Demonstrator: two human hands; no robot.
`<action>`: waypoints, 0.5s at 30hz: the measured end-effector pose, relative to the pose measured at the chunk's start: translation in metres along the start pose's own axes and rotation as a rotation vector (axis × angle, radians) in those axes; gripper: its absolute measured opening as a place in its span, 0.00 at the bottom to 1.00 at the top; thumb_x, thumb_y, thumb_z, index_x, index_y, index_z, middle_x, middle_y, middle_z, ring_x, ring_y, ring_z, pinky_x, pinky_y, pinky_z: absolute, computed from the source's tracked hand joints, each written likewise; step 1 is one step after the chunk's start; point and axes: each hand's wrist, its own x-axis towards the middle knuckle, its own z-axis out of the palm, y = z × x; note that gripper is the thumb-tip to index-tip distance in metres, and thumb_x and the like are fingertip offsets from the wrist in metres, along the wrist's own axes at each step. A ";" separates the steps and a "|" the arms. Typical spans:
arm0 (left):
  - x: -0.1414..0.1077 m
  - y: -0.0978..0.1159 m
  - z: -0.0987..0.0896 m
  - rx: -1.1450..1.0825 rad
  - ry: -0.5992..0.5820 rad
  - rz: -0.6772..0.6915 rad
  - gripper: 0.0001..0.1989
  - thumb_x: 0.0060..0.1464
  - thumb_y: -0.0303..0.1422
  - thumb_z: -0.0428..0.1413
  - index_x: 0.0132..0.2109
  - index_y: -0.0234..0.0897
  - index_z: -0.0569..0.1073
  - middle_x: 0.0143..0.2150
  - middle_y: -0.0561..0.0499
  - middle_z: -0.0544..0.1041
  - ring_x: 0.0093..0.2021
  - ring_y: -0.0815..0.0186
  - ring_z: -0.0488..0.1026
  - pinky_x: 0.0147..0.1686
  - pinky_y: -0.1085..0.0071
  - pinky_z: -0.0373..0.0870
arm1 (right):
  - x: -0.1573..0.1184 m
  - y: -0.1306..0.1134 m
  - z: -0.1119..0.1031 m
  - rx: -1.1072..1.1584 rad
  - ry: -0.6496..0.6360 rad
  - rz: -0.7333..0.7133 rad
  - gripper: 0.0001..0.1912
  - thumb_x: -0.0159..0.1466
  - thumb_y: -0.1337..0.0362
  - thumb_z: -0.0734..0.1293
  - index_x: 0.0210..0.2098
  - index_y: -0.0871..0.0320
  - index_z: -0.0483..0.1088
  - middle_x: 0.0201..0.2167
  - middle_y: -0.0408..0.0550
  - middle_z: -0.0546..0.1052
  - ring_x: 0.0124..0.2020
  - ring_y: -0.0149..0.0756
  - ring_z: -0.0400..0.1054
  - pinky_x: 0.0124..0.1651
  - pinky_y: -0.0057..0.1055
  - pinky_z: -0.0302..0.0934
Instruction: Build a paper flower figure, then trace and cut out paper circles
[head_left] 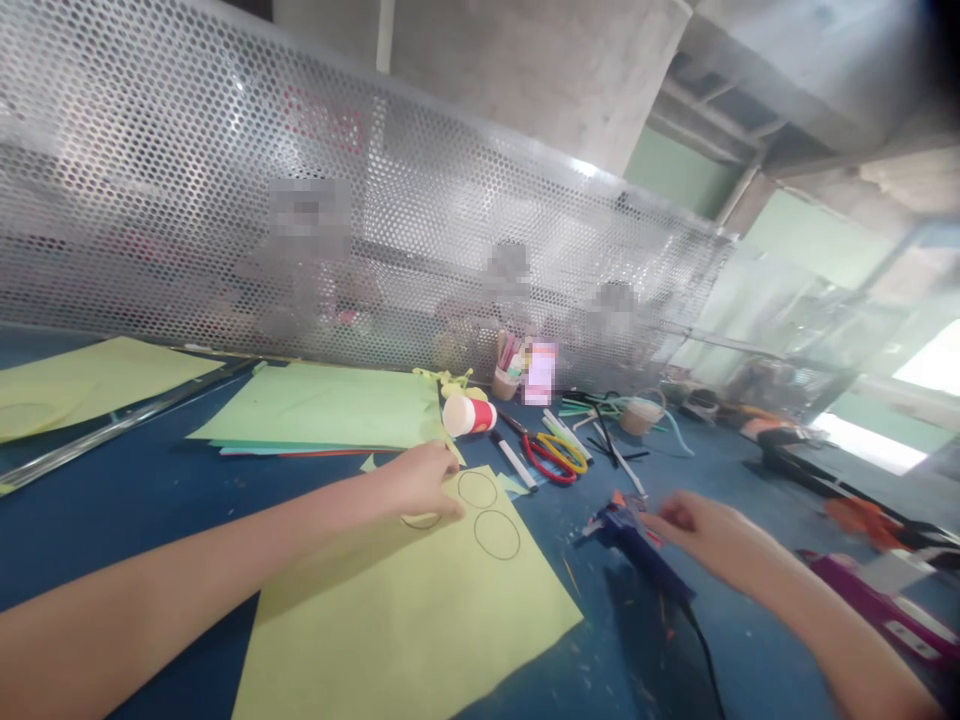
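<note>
A yellow-green sheet (405, 620) with several drawn circles lies on the blue table. My left hand (424, 485) rests at the sheet's far edge, thumb and fingers apart, partly covering one circle; nothing shows in its grasp. To the right, my right hand (686, 520) is at a dark blue glue gun (645, 550), its fingers curled and touching the gun's near side. Whether those fingers grip it is unclear. Beyond the sheet are a white-and-red paper cup (469, 414) lying on its side, a marker (515, 462) and scissors with red and yellow handles (551, 455).
Stacked green paper (322, 405) lies at the back left, near a clear-edged strip (112, 440). A phone (539, 373) stands by a cup of sticks (506, 380). Perforated metal screen (450, 200) runs behind, with people beyond. A purple power strip (885, 605) is at right.
</note>
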 end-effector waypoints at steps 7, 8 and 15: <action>-0.002 0.004 -0.001 0.098 0.017 0.036 0.18 0.33 0.43 0.61 0.33 0.37 0.74 0.31 0.50 0.70 0.32 0.61 0.68 0.29 0.72 0.57 | 0.066 -0.074 0.012 -0.010 0.022 -0.164 0.16 0.60 0.65 0.64 0.48 0.61 0.66 0.47 0.57 0.71 0.48 0.41 0.66 0.50 0.35 0.59; -0.003 0.005 -0.003 0.110 0.018 0.046 0.19 0.34 0.44 0.61 0.34 0.37 0.75 0.32 0.50 0.70 0.33 0.60 0.68 0.29 0.72 0.58 | 0.076 -0.081 0.017 -0.021 -0.006 -0.151 0.16 0.61 0.63 0.64 0.48 0.62 0.65 0.47 0.56 0.71 0.47 0.41 0.66 0.49 0.38 0.60; -0.016 0.012 -0.009 0.144 0.030 0.068 0.17 0.38 0.42 0.60 0.36 0.38 0.75 0.38 0.46 0.70 0.41 0.54 0.67 0.37 0.68 0.61 | 0.113 -0.096 0.027 0.067 -0.104 -0.018 0.15 0.64 0.61 0.62 0.49 0.59 0.64 0.48 0.51 0.69 0.44 0.38 0.67 0.44 0.40 0.64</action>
